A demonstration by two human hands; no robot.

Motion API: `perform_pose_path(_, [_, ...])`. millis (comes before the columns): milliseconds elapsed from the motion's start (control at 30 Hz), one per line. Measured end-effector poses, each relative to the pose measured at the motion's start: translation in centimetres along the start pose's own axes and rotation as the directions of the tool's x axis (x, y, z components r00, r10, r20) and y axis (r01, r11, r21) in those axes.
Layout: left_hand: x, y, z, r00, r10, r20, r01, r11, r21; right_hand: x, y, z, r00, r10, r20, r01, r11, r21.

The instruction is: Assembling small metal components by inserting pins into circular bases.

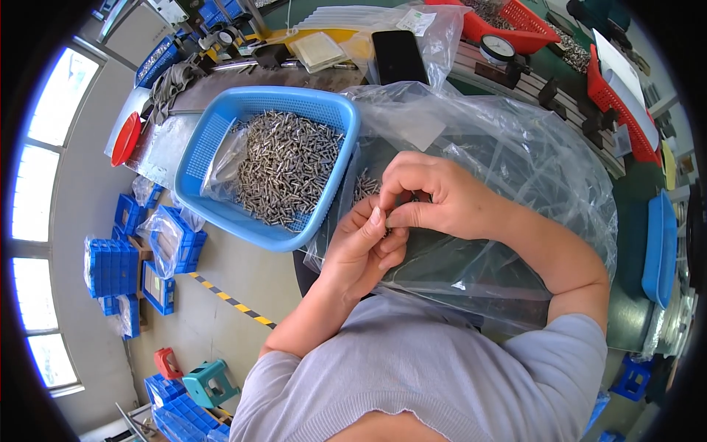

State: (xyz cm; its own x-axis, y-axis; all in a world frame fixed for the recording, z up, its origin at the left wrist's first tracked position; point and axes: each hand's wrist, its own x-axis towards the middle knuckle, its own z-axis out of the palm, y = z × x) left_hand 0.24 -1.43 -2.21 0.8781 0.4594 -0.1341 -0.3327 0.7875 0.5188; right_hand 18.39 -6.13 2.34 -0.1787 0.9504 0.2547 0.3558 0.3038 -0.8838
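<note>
My left hand [362, 247] is closed, palm turned up, around small metal pins [388, 232] that show only partly between its fingers. My right hand [434, 195] pinches with thumb and forefinger right against the left fingertips; what lies in that pinch is hidden. Just beyond the hands, a small heap of metal pins [365, 186] rests on clear plastic sheeting [508, 155]. To the left stands a light-blue plastic basket [340, 110], filled with many loose metal pins [287, 166] and a crumpled clear bag [225, 166].
A black phone [398, 57] lies behind the sheeting, near a dial gauge [497, 48]. Red baskets [526, 29] with metal parts sit at the back right. A blue tray [660, 250] is at the far right. Blue crates [114, 267] and a green stool [210, 383] occupy the floor at left.
</note>
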Motion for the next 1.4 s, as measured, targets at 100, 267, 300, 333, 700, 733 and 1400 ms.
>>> perform_pose_path(100, [0.0,0.0,0.3,1.000,-0.012,-0.021,0.012,1.000,0.001,0.0,0.2,0.0,0.996,-0.085,-0.035,0.084,0.996,-0.042])
perform_pose_path(267, [-0.1,-0.3,0.2,0.998,0.035,-0.052,-0.036,0.999,-0.012,-0.1,0.2,0.1,0.990,-0.108,-0.091,0.095,0.986,-0.136])
perform_pose_path(300, [-0.1,-0.3,-0.1,0.999,0.043,-0.023,-0.044,0.999,-0.007,-0.1,0.1,0.1,0.989,-0.107,-0.102,0.094,0.988,-0.121])
perform_pose_path(333, [-0.1,-0.4,-0.3,0.999,0.051,0.005,-0.051,0.999,-0.003,-0.1,0.1,0.1,0.988,-0.105,-0.113,0.093,0.990,-0.107])
perform_pose_path(700, [-0.1,-0.4,-0.1,0.997,0.073,0.001,-0.073,0.995,-0.073,0.5,2.9,-2.6,0.988,0.015,-0.153,-0.063,0.947,-0.314])
perform_pose_path(733, [-0.2,-0.4,-0.2,0.998,0.070,0.010,-0.069,0.995,-0.067,0.5,3.5,-2.6,0.986,-0.037,-0.160,-0.041,0.889,-0.457])
perform_pose_path(1400, [-0.2,-0.4,-0.2,0.997,0.077,0.031,-0.075,0.995,-0.072,0.7,4.9,-2.6,0.989,-0.126,-0.082,0.052,0.797,-0.601])
